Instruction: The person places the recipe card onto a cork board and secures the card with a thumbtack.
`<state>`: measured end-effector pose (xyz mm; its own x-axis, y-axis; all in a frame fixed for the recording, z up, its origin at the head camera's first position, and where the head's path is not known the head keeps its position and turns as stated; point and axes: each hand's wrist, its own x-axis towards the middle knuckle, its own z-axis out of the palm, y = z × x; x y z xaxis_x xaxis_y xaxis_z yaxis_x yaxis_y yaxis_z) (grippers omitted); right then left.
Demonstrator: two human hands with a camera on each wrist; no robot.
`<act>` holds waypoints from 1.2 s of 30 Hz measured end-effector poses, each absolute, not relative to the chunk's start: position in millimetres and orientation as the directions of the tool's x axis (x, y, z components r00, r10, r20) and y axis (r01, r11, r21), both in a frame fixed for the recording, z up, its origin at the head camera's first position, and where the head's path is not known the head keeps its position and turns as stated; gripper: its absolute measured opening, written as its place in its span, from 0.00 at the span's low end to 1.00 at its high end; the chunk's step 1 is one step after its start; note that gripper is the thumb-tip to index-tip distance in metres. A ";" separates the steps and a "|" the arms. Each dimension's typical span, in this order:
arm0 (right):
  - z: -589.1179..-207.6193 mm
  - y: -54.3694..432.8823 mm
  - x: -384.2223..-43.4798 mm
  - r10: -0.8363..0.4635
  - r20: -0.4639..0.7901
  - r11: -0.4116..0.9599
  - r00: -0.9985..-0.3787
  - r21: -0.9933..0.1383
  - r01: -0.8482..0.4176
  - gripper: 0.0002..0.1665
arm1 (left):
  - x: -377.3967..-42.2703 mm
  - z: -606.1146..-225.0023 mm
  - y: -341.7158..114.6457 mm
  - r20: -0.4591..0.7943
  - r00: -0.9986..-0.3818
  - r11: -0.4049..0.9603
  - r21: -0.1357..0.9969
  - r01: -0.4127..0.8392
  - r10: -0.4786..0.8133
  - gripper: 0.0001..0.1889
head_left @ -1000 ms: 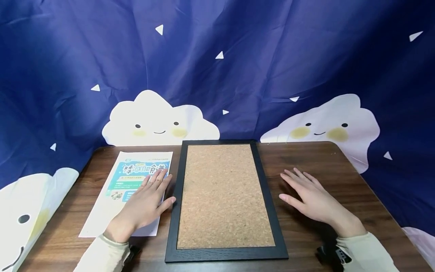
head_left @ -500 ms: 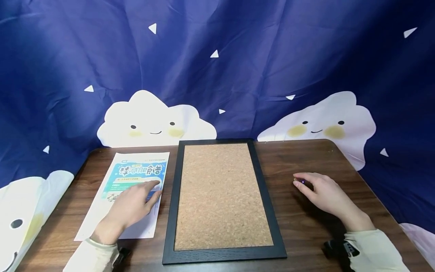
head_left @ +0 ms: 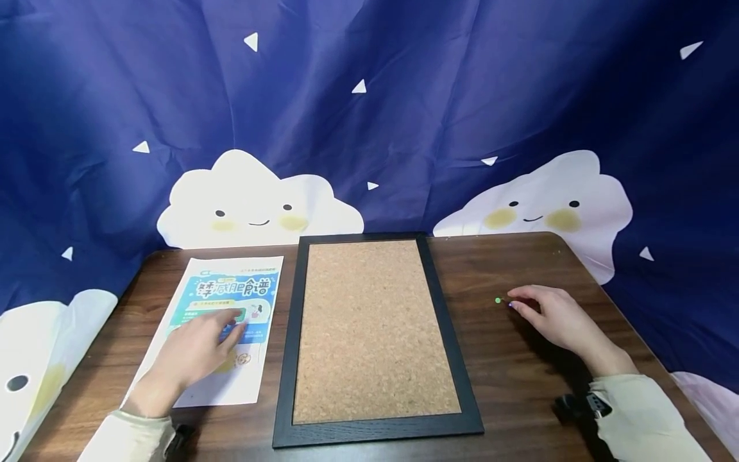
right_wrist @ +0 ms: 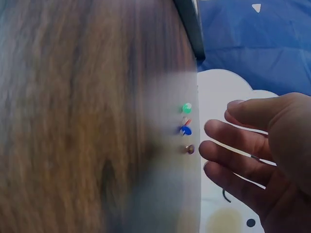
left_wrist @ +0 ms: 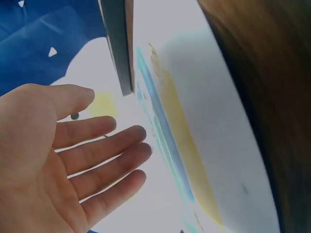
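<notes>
My left hand point(head_left: 190, 350) is held over a printed sheet point(head_left: 231, 393) with blue and green artwork. In the left wrist view, its fingers point(left_wrist: 109, 145) are slightly bent, hold nothing and stand apart from the paper. On the other side, my right hand point(head_left: 560, 321) is just beside some small push pins on the tabletop. The right wrist view shows a green pin point(right_wrist: 186, 108), a blue pin point(right_wrist: 185, 130) and a brownish pin point(right_wrist: 190, 149), with something orange beside the blue one. No pin sits between its loosely bent fingers point(right_wrist: 238, 141).
Between the hands lies a cork board point(head_left: 375, 327) with a black frame point(head_left: 378, 433), on a dark wooden table point(head_left: 508, 398). A blue curtain point(head_left: 404, 115) with cloud prints hangs behind the table's far edge.
My left hand has drawn back left across the sheet, uncovering more print. My right hand has shifted right, and a green pin now shows beside it. Both hands' fingers have gone from straight to bent.
</notes>
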<state>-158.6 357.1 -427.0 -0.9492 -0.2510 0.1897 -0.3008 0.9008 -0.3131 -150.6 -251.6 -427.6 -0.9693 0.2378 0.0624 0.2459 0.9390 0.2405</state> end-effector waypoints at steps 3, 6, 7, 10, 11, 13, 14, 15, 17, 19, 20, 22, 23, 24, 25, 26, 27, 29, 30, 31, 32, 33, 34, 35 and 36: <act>-427.0 359.7 -164.3 -0.252 0.176 0.905 -0.952 -0.306 -0.296 0.11 | -152.1 -426.8 -261.1 0.046 -0.973 0.945 0.230 0.232 0.227 0.21; -425.7 363.8 -170.1 -0.248 0.143 0.910 -0.958 -0.306 -0.281 0.09 | -152.9 -425.3 -269.1 0.031 -0.976 0.950 0.226 0.217 0.216 0.21; -425.4 365.2 -171.9 -0.245 0.133 0.911 -0.960 -0.307 -0.275 0.09 | -153.4 -425.0 -271.5 0.029 -0.976 0.951 0.224 0.216 0.215 0.21; -425.8 371.3 -176.2 -0.228 0.095 0.916 -0.969 -0.318 -0.246 0.09 | -154.8 -424.4 -277.5 0.023 -0.977 0.953 0.216 0.210 0.210 0.22; -426.4 373.5 -177.1 -0.219 0.084 0.917 -0.972 -0.322 -0.235 0.09 | -155.4 -424.4 -279.3 0.021 -0.978 0.954 0.213 0.209 0.209 0.22; -428.4 377.1 -178.1 -0.204 0.073 0.920 -0.976 -0.327 -0.217 0.09 | -156.5 -425.4 -283.8 0.017 -0.979 0.957 0.206 0.204 0.205 0.23; -429.7 378.7 -178.4 -0.196 0.065 0.921 -0.978 -0.329 -0.207 0.09 | -157.1 -426.2 -286.1 0.015 -0.979 0.959 0.200 0.202 0.203 0.23; -431.2 380.0 -178.6 -0.188 0.061 0.922 -0.980 -0.332 -0.198 0.09 | -157.7 -427.2 -288.7 0.010 -0.980 0.962 0.191 0.196 0.198 0.23; -434.5 380.9 -179.1 -0.175 0.055 0.922 -0.983 -0.341 -0.183 0.09 | -158.8 -428.8 -294.5 0.000 -0.982 0.969 0.163 0.184 0.186 0.23; -437.5 380.1 -179.9 -0.164 0.047 0.920 -0.985 -0.354 -0.170 0.11 | -160.2 -430.3 -301.2 -0.017 -0.986 0.978 0.137 0.159 0.163 0.23; -439.0 379.2 -180.6 -0.161 0.047 0.918 -0.986 -0.360 -0.167 0.12 | -161.1 -430.6 -304.9 -0.029 -0.988 0.982 0.123 0.145 0.149 0.24; -441.6 376.6 -182.0 -0.161 0.051 0.915 -0.986 -0.367 -0.168 0.12 | -163.1 -431.8 -313.3 -0.059 -0.992 0.990 0.098 0.105 0.111 0.26; -442.6 375.2 -182.6 -0.163 0.052 0.914 -0.985 -0.367 -0.171 0.12 | -163.8 -432.2 -317.6 -0.075 -0.993 0.992 0.092 0.083 0.090 0.28; -443.7 373.9 -183.1 -0.168 0.053 0.914 -0.984 -0.366 -0.176 0.11 | -164.5 -432.5 -322.2 -0.090 -0.994 0.994 0.087 0.060 0.067 0.30; -444.9 372.7 -183.6 -0.174 0.060 0.914 -0.983 -0.362 -0.184 0.10 | -165.1 -432.8 -326.9 -0.105 -0.993 0.996 0.083 0.036 0.045 0.32; -445.9 371.8 -184.1 -0.181 0.067 0.913 -0.981 -0.359 -0.193 0.09 | -165.5 -433.3 -331.7 -0.119 -0.993 0.997 0.079 0.015 0.024 0.34; -447.1 370.9 -184.4 -0.187 0.072 0.913 -0.980 -0.355 -0.201 0.08 | -165.6 -434.0 -335.9 -0.136 -0.991 0.997 0.078 -0.008 0.003 0.37; -449.3 369.6 -184.9 -0.196 0.085 0.913 -0.977 -0.349 -0.213 0.06 | -165.6 -434.9 -343.3 -0.183 -0.983 0.995 0.083 -0.047 -0.031 0.41; -450.3 369.0 -185.2 -0.199 0.091 0.912 -0.976 -0.346 -0.219 0.05 | -165.8 -435.6 -346.1 -0.212 -0.976 0.995 0.084 -0.063 -0.044 0.44; -451.1 368.6 -185.5 -0.202 0.096 0.912 -0.975 -0.345 -0.223 0.04 | -166.1 -436.0 -348.2 -0.242 -0.969 0.994 0.082 -0.077 -0.055 0.46; -452.0 368.2 -185.9 -0.202 0.103 0.913 -0.974 -0.340 -0.226 0.04 | -166.7 -436.3 -349.7 -0.270 -0.961 0.993 0.081 -0.089 -0.064 0.48; -452.6 368.1 -186.3 -0.202 0.108 0.914 -0.973 -0.337 -0.227 0.03 | -167.7 -436.1 -350.7 -0.295 -0.953 0.992 0.077 -0.096 -0.069 0.50; -452.8 367.9 -186.5 -0.202 0.110 0.913 -0.973 -0.337 -0.228 0.04 | -169.0 -435.9 -351.3 -0.312 -0.947 0.992 0.075 -0.103 -0.075 0.52; -453.1 368.0 -186.9 -0.203 0.113 0.914 -0.973 -0.336 -0.229 0.04 | -170.1 -435.4 -351.7 -0.324 -0.943 0.992 0.073 -0.107 -0.078 0.53; -452.9 367.8 -186.8 -0.204 0.115 0.913 -0.972 -0.337 -0.231 0.04 | -171.2 -434.6 -352.0 -0.330 -0.940 0.991 0.072 -0.112 -0.082 0.53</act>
